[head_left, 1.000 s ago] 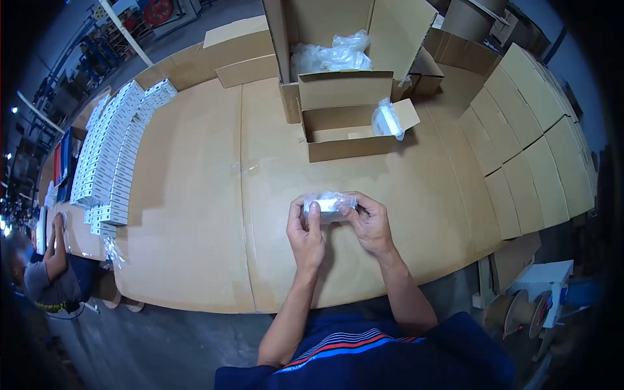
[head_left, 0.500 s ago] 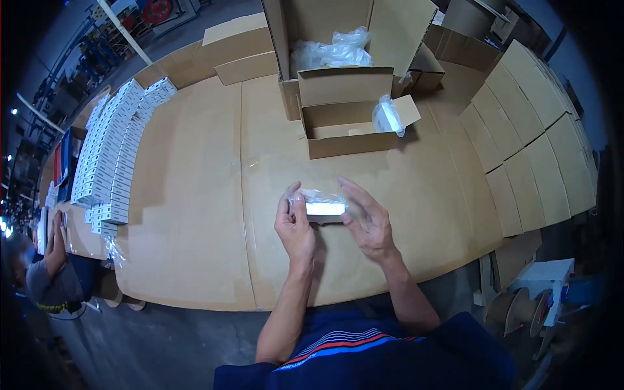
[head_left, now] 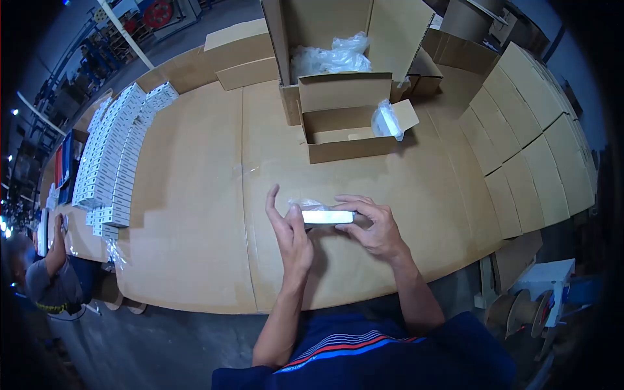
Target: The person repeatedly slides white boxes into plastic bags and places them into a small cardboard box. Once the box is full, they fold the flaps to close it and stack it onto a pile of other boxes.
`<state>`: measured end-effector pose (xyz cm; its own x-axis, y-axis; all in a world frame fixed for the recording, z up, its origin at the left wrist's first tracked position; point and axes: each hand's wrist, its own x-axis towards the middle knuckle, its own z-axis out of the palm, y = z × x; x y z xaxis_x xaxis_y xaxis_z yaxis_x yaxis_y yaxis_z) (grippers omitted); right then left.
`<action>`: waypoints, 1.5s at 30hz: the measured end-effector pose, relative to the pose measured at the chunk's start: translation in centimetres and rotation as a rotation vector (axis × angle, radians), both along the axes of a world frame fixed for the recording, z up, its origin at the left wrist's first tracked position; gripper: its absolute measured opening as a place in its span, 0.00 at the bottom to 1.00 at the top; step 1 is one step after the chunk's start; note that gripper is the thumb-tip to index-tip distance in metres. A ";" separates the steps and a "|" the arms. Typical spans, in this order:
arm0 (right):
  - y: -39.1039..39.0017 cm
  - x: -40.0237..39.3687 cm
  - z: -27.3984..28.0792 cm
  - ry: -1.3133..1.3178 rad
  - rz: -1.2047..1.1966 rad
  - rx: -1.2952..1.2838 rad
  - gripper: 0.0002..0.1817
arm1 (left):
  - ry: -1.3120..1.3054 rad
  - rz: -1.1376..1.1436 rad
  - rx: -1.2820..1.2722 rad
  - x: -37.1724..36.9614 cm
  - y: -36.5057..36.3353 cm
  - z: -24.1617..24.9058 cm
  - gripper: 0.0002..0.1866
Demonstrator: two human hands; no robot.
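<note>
A small white box point(head_left: 328, 217) with clear plastic wrap point(head_left: 308, 204) behind it is held above the cardboard-covered table point(head_left: 195, 195). My left hand point(head_left: 292, 242) supports its left end with the thumb, its index finger raised. My right hand point(head_left: 377, 231) grips the right end between thumb and fingers. Beyond my hands stands an open brown carton point(head_left: 351, 151), with a plastic-wrapped white item point(head_left: 388, 121) at its right end.
Rows of small white boxes point(head_left: 107, 162) stand at the left. A large open carton point(head_left: 416, 39) holding plastic bags point(head_left: 333, 55) is at the back. Brown boxes point(head_left: 520, 149) are stacked at the right. A co-worker point(head_left: 55, 279) is at the far left.
My right hand has closed onto the right end of the white box, which has shifted slightly right. The index finger of my left hand has lifted away. The wrap now lies behind the box.
</note>
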<state>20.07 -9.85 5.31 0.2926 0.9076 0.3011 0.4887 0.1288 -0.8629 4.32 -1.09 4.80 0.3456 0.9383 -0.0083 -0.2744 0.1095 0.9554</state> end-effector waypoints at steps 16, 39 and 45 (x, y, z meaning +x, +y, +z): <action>-0.2 4.9 3.6 -0.373 0.186 0.066 0.16 | 0.297 -0.394 0.398 0.0 2.3 0.3 0.12; 7.7 12.9 0.3 -0.545 -0.619 0.170 0.06 | 0.887 -0.173 0.875 5.5 7.2 -1.8 0.41; 8.8 12.5 -0.5 -0.717 -0.726 0.003 0.06 | 0.901 -0.168 0.885 5.5 7.3 -1.6 0.42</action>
<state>32.53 -1.06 4.78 0.5220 0.5822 0.6234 0.8512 -0.4026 -0.3368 9.83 6.19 3.15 0.6583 0.6891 0.3029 0.4620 -0.6876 0.5602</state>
